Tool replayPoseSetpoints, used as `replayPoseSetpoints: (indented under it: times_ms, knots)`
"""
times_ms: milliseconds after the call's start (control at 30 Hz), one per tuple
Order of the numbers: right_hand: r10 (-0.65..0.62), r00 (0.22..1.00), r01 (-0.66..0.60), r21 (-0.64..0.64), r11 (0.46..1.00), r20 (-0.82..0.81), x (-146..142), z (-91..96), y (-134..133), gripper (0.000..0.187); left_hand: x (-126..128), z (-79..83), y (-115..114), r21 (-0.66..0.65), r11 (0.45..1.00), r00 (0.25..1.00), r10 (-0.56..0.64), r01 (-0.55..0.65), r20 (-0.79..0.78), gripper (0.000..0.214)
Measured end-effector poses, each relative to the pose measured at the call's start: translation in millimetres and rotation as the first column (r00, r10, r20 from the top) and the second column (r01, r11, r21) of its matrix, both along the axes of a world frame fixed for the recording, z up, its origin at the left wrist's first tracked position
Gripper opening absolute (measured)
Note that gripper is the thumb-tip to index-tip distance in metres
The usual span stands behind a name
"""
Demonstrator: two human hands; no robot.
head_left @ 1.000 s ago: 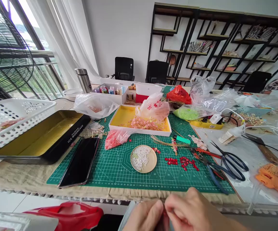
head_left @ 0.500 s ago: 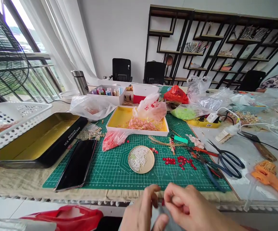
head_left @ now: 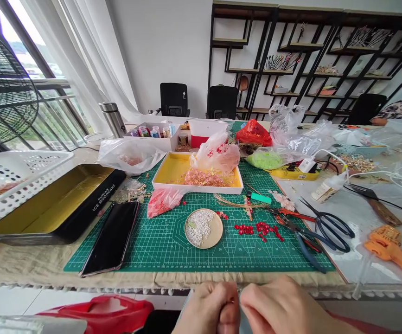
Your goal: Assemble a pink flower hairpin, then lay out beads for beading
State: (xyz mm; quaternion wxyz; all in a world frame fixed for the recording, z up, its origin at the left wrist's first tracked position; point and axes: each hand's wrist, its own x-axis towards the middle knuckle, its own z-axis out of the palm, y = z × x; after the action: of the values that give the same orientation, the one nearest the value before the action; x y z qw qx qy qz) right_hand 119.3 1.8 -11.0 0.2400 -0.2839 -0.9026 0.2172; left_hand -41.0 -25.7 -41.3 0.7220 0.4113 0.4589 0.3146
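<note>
My left hand is closed at the bottom of the view, just off the table's front edge, its fingers curled in. Close beside it, my right hand is closed too, with the thumb and fingers pinched together. Whatever lies between the fingertips is hidden. On the green cutting mat beyond them stands a round dish partly filled with white beads. Small red beads lie in clusters to its right. Scissors and blue-handled pliers rest at the mat's right edge.
A phone and a black tin lie on the left. Behind the dish sits a yellow-lined box with pink stems and a plastic bag. A glue bottle and an orange tool are on the right.
Both hands have drawn slightly lower, and the left fingers have curled in from a looser pose. A bit of red seen between the hands is now hidden.
</note>
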Motion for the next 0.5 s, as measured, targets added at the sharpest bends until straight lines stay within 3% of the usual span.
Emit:
replayPoseSetpoints:
  times_ms: [33, 67, 100, 133, 200, 267, 300, 333, 367, 400, 433, 467, 500]
  knots:
    - [0.0, 1.0, 0.003, 0.096, 0.995, -0.032, 0, -0.9, 1, 0.021, 0, -0.6, 1, -0.073, 0.997, 0.998, -0.017, 0.021, 0.061, 0.061]
    - [-0.005, 0.999, 0.008, 0.054, 0.999, -0.043, 0, 0.1, 3, 0.021, -1, -0.7, 1, -0.021, 1.0, 0.999, -0.022, 0.022, 0.03, 0.065]
    - [-0.02, 0.999, 0.017, -0.105, 0.994, -0.032, 0, 2.9, 5, 0.019, -5, -0.2, 0, 0.106, 0.994, 0.998, -0.003, 0.01, -0.06, 0.067]
    - [-0.051, 0.999, 0.048, -0.32, 0.946, 0.0, 0, 6.9, 7, 0.016, -9, 1.0, -2, 0.246, 0.969, 0.987, 0.038, 0.002, -0.159, 0.065]
    - [-0.088, 0.995, 0.088, -0.68, 0.728, 0.035, 1, 15.5, 10, 0.015, -20, 5.3, -6, 0.525, 0.85, 0.939, 0.143, 0.046, -0.314, 0.045]
    - [-0.113, 0.994, 0.063, -0.856, 0.514, 0.005, 1, 21.4, 12, 0.021, -29, 10.4, -8, 0.746, 0.634, 0.871, 0.231, 0.204, -0.434, 0.032]
    - [-0.116, 0.993, 0.036, -0.899, 0.436, -0.017, 1, 22.8, 13, 0.023, -32, 12.8, -8, 0.838, 0.458, 0.832, 0.308, 0.296, -0.462, 0.022]
    - [-0.111, 0.993, 0.017, -0.925, 0.381, -0.028, 1, 23.5, 12, 0.024, -32, 14.8, -7, 0.889, 0.282, 0.805, 0.388, 0.361, -0.449, 0.021]
    - [-0.109, 0.994, 0.009, -0.935, 0.353, -0.031, 0, 23.7, 11, 0.024, -32, 16.6, -5, 0.908, 0.19, 0.797, 0.435, 0.373, -0.419, 0.025]
    - [-0.102, 0.994, 0.011, -0.933, 0.36, -0.028, -2, 23.5, 10, 0.023, -29, 18.1, -2, 0.915, 0.243, 0.811, 0.427, 0.322, -0.399, 0.027]
    - [-0.077, 0.997, 0.015, -0.911, 0.412, -0.019, -4, 23.0, 9, 0.021, -26, 19.3, 1, 0.881, 0.415, 0.85, 0.357, 0.228, -0.388, 0.032]
    - [-0.041, 0.999, 0.019, -0.858, 0.513, -0.003, -6, 22.2, 8, 0.018, -23, 20.1, 4, 0.739, 0.661, 0.906, 0.224, 0.129, -0.359, 0.038]
    - [-0.005, 1.0, 0.024, -0.767, 0.641, 0.027, -8, 21.3, 7, 0.017, -19, 20.4, 6, 0.475, 0.877, 0.96, 0.07, 0.071, -0.272, 0.042]
